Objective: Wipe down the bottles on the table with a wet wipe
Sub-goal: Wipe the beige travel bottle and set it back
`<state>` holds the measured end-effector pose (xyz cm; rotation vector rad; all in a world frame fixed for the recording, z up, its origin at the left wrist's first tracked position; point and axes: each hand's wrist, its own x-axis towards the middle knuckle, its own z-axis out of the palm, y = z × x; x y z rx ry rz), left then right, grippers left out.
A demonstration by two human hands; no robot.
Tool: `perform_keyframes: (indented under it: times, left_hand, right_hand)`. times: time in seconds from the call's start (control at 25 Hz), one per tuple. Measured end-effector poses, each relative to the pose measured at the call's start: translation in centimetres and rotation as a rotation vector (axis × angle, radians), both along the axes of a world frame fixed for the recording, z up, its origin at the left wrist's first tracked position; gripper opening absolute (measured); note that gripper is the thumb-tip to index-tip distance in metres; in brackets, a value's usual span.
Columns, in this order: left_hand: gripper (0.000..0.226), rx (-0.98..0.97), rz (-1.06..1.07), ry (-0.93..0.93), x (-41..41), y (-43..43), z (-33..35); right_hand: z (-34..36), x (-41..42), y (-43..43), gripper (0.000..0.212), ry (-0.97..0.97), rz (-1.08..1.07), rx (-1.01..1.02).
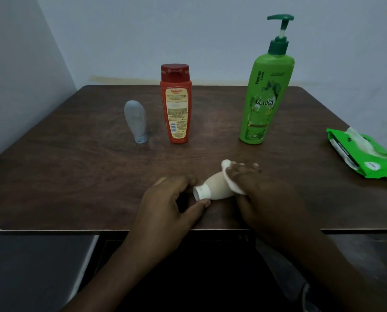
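While gripped, cream bottle (217,186) sideways

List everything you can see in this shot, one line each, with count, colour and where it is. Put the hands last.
table: one, dark brown wood, fills the middle of the view
grey tube: one, pale grey, standing on its cap, far left of the row
red bottle: one, red with a red flip cap, upright, right of the grey tube
green pump bottle: one, green, upright, right of the red bottle
small beige bottle: one, beige with a white cap, lying near the front edge between the hands
wet wipe: one, white, pressed on the beige bottle
wipes pack: one, green, open, a wipe sticking out, right edge
left hand: one, pinching the white cap
right hand: one, holding the wet wipe
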<state>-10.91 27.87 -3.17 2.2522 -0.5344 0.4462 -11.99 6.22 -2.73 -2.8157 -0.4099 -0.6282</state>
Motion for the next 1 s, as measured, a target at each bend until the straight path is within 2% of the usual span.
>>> perform_keyframes:
  times: [0.12,0.2,0.36,0.44,0.6,0.68,0.76,0.84,0.92,1.0]
  left_hand:
    - [0.029,-0.013,-0.019,0.002,-0.1,0.0,-0.1]
    - [0.026,0.002,-0.012,-0.005,-0.1,-0.1,-0.1]
    - [0.025,0.055,0.012,-0.026,0.2,-0.3,-0.4]
    - [0.024,0.070,0.011,-0.014,0.3,-0.3,-0.5]
    - [0.026,0.028,-0.016,-0.008,0.2,-0.3,-0.4]
    - [0.026,0.027,-0.016,-0.027,0.2,-0.3,-0.5]
    - [0.026,0.044,-0.003,-0.042,0.2,-0.3,-0.6]
    - [0.026,0.025,-0.012,-0.033,0.1,-0.2,-0.5]
    - [0.029,0.013,-0.029,-0.023,0.0,-0.2,-0.3]
    - [0.031,0.013,-0.033,-0.025,0.1,0.0,-0.4]
  right_hand:
    - [-0.4,-1.1,2.4,0.057,0.009,0.200,-0.074]
    - [-0.2,-0.7,1.5,0.057,0.063,0.243,-0.066]
    - [0.2,0.4,-2.0,0.050,0.108,-0.017,0.062]
    - [0.5,0.1,-1.1,0.051,0.115,-0.052,0.073]
    - [0.5,-1.8,2.5,0.054,0.034,0.224,-0.055]
    - [1.7,-1.9,1.4,0.043,0.113,0.270,0.122]
    - [3.3,-1.0,-1.2,0.020,0.209,0.100,0.402]
    - [4.4,-0.4,-3.4,0.022,0.140,-0.121,0.598]
    - [4.6,0.0,-4.0,0.027,-0.041,-0.271,0.591]
    - [4.2,-0.1,-3.2,0.037,-0.099,-0.334,0.443]
